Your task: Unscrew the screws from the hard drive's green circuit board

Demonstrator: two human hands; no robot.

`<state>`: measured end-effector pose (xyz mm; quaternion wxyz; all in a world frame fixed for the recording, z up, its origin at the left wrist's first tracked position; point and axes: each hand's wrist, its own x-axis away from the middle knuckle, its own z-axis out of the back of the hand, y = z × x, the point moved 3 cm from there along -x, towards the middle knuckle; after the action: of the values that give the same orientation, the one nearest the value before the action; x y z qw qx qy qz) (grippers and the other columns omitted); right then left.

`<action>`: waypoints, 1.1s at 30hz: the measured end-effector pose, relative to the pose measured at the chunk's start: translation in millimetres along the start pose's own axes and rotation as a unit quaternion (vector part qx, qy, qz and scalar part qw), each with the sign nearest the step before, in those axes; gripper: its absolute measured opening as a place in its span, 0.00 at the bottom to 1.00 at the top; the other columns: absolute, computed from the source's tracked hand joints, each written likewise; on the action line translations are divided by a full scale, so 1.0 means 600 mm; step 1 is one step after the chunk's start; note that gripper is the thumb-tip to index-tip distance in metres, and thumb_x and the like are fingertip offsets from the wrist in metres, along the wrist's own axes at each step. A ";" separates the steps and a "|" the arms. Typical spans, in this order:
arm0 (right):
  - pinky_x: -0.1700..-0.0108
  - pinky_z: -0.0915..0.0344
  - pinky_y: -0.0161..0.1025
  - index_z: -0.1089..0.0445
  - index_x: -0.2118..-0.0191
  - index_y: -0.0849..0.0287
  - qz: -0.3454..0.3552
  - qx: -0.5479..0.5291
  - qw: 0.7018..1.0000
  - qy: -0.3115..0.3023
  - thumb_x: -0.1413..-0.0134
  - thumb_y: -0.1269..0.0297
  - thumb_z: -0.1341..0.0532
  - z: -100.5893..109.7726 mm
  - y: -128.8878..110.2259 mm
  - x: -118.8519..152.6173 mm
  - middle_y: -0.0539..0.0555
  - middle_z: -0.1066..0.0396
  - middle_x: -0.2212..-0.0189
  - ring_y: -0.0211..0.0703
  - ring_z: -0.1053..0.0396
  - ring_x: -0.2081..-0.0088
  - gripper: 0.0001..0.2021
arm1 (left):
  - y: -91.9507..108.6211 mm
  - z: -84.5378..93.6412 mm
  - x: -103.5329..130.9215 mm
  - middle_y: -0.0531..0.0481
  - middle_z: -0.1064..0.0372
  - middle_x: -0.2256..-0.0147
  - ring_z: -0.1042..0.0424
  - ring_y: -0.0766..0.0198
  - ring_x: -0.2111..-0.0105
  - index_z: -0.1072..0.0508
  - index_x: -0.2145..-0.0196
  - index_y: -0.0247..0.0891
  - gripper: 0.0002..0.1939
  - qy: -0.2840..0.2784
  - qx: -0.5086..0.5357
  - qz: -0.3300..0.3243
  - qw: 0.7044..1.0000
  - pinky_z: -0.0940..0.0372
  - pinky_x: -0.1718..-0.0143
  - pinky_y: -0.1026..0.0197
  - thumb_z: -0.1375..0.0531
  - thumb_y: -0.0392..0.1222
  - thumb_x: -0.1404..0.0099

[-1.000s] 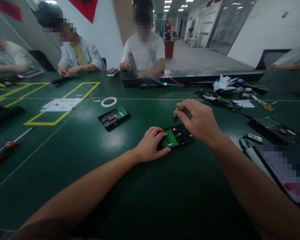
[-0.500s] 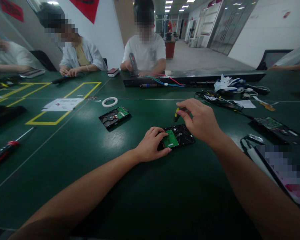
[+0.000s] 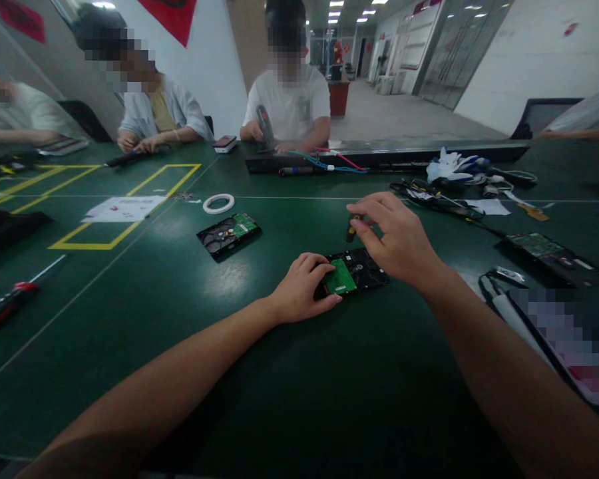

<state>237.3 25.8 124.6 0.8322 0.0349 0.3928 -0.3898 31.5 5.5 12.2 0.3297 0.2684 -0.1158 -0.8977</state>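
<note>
The left hand (image 3: pixel 304 289) grips a black casing (image 3: pixel 368 267), green board (image 3: pixel 341 279) seemingly inset.

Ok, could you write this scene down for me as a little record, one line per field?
Left hand: on the left end of a hard drive, fingertips reaching its green board
Right hand: pinching a yellow-and-black screwdriver, nearly upright over the drive's far edge; tip contact too small to tell
Beyond left hand: second hard drive, white ring past it
Left side: red-and-black screwdriver, lying down
Across: person in a white top, holding a dark tool
Surface: dark green table
</note>
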 end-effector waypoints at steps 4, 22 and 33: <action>0.49 0.27 0.53 0.24 0.51 0.55 -0.002 0.002 1.000 0.008 0.33 0.66 0.39 0.003 0.001 -0.001 0.60 0.26 0.54 0.55 0.25 0.52 0.09 | -0.001 -0.001 0.000 0.36 0.33 0.44 0.34 0.44 0.41 0.31 0.40 0.38 0.29 0.000 0.004 0.002 1.000 0.34 0.39 0.39 0.33 0.55 0.32; 0.51 0.28 0.53 0.26 0.53 0.54 -0.025 0.008 1.000 0.002 0.34 0.65 0.38 0.006 -0.001 -0.001 0.58 0.23 0.54 0.55 0.25 0.55 0.06 | 0.001 0.002 0.000 0.37 0.34 0.43 0.35 0.44 0.41 0.31 0.40 0.40 0.29 -0.009 0.006 0.008 1.000 0.33 0.39 0.38 0.34 0.56 0.31; 0.54 0.30 0.51 0.28 0.58 0.54 -0.035 0.035 0.999 0.012 0.35 0.61 0.36 0.006 0.002 -0.001 0.58 0.24 0.58 0.54 0.26 0.57 0.04 | -0.001 0.001 0.000 0.37 0.33 0.43 0.34 0.44 0.41 0.31 0.40 0.39 0.29 -0.006 0.005 0.006 1.000 0.33 0.40 0.39 0.34 0.56 0.32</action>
<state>240.6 25.5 127.1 0.8113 0.0546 0.3903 -0.4319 31.0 5.9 12.4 0.3332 0.2636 -0.1245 -0.8967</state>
